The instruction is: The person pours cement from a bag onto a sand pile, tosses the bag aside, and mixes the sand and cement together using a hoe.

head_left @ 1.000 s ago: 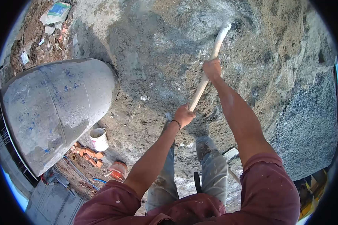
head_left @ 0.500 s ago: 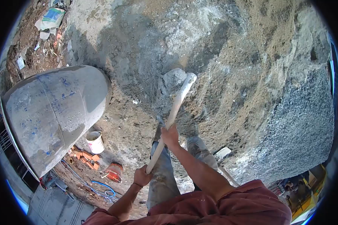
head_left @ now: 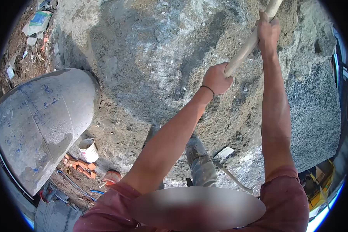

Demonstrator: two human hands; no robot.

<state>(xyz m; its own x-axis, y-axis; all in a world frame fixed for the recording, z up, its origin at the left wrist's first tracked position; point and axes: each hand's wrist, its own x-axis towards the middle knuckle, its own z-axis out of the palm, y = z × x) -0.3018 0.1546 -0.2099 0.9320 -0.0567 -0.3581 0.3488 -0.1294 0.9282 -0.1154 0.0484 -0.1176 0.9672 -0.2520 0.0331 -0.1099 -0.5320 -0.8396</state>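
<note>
A long pale wooden hoe handle (head_left: 241,58) slants up to the right, across the view. My left hand (head_left: 217,79), with a dark band at its wrist, is closed around the handle's lower end. Higher up, my right hand (head_left: 268,34) grips the same handle with its fingers wrapped round it. The hoe's head lies beyond the top edge, out of view. Both arms reach forward over a broad spread of grey, sandy mortar mix (head_left: 162,65).
A big grey mixer drum or rounded concrete form (head_left: 46,120) stands left. Near it are a white bucket (head_left: 89,150), broken bricks (head_left: 80,166) and a red bucket (head_left: 112,178). A gravel pile (head_left: 313,116) rises right. Another long-handled tool (head_left: 232,176) lies by my legs.
Both hands have swung the hoe up, forward and to the right. Its head, down in the mix before, has left the view. My arms are now stretched out.
</note>
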